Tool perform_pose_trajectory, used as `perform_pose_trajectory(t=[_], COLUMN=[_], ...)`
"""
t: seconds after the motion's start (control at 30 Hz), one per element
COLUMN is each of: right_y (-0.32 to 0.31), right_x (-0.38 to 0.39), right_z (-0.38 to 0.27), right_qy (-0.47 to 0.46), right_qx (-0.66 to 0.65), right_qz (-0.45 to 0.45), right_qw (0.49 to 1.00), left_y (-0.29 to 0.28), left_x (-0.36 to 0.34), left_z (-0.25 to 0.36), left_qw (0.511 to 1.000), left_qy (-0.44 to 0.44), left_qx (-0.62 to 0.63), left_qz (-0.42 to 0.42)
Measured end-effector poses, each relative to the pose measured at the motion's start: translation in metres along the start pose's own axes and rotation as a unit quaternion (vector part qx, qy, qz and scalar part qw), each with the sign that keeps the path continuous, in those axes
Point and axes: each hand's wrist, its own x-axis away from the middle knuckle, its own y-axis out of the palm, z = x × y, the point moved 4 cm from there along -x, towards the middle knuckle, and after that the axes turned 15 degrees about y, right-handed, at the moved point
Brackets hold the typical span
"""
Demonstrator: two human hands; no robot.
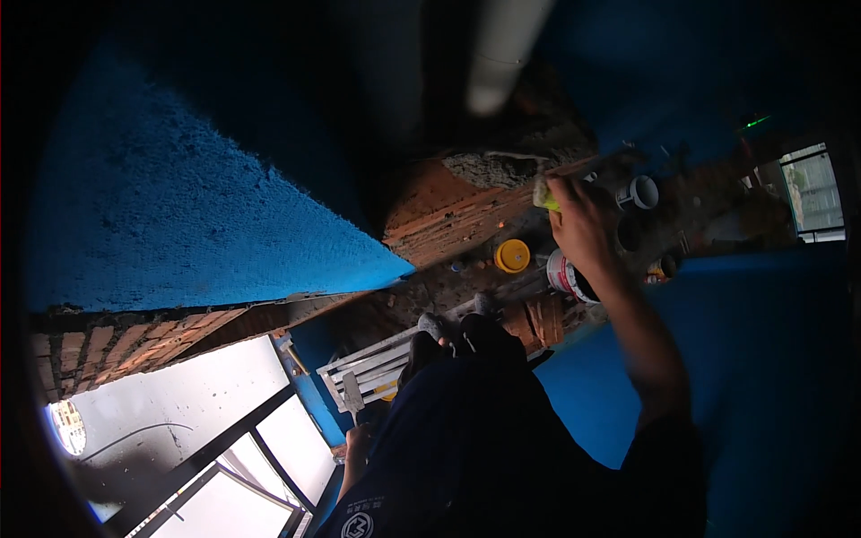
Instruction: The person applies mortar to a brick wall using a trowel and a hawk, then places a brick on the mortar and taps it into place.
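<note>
My right hand [581, 220] is raised at the upper right, closed around a small yellow-green block [544, 195] with a pale, rough face; its exact kind is unclear. Just beyond it runs a ragged patch of grey mortar [491, 170] above exposed reddish brick [448, 202]. Low at the left, my left hand [358, 439] grips a trowel [352, 392] by the handle. Its flat grey blade points up, in front of the pale slatted platform [381, 363]. Part of the left hand's grip is in shadow.
I stand on the slatted platform. Below are a yellow bucket [512, 256], a white bucket [567, 276] and another pale bucket [642, 192]. Blue rough wall [197, 215] fills the left, with brickwork [134, 345] under it. Bright window panes [206, 421] lie lower left.
</note>
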Motion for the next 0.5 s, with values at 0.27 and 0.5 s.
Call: perform_pose_trajectory(t=[0.27, 0.5], right_y=[0.150, 0.221], right_x=[0.055, 0.082], right_z=[0.077, 0.025], right_qy=[0.439, 0.390], right_qx=[-0.634, -0.801], right_qz=[-0.142, -0.108], right_qw=[0.620, 0.441], left_y=[-0.004, -0.102], left_x=[0.004, -0.006], left_z=[-0.052, 0.016], left_qw=[0.942, 0.855], left_qy=[-0.106, -0.272], left_qx=[0.278, 0.407], left_qz=[0.155, 0.170])
